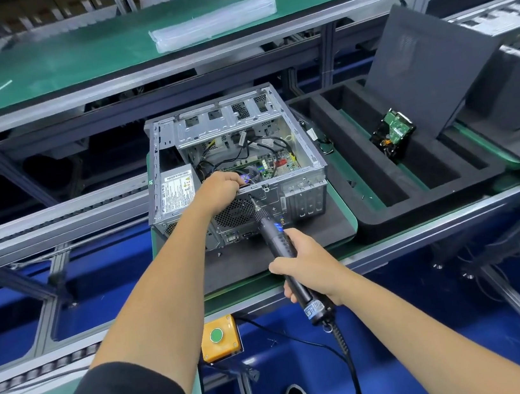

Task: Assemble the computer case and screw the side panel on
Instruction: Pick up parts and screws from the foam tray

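An open grey computer case (300, 187) lies on its side on a dark mat, its inside and motherboard facing up. My left hand (217, 191) reaches over the case's rear edge, and its fingers curl onto the top rim next to the rear fan grille. My right hand (305, 265) is wrapped around a black electric screwdriver (280, 242). The bit points up at the rear edge of the case, just right of my left fingers. A dark side panel (428, 73) leans upright to the right, apart from the case.
A black foam tray (383, 179) with long slots sits right of the case, holding a hard drive (393, 133). A stack of clear plastic bags (214, 23) lies on the green upper shelf. An orange box with a green button (220, 337) hangs below the bench edge.
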{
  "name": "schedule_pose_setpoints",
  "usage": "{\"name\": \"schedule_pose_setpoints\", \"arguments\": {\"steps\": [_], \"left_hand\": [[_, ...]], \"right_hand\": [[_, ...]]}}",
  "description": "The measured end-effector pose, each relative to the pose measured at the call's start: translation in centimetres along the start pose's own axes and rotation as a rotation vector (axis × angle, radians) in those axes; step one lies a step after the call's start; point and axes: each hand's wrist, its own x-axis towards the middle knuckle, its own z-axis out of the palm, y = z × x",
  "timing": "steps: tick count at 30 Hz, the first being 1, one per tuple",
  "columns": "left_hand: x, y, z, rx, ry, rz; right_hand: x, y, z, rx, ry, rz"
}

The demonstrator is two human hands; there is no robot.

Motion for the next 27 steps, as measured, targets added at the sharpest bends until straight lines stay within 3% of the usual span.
{"name": "schedule_pose_setpoints", "arguments": {"steps": [6,27], "left_hand": [[-0.3,0.0,0.5,0.080,0.110,-0.017],[-0.4,-0.7,0.1,0.122,0.091,0.042]], "right_hand": [[-0.1,-0.1,0.5,0.021,0.035,-0.004],[0.2,-0.7,1.9,-0.069,0.110,0.005]]}}
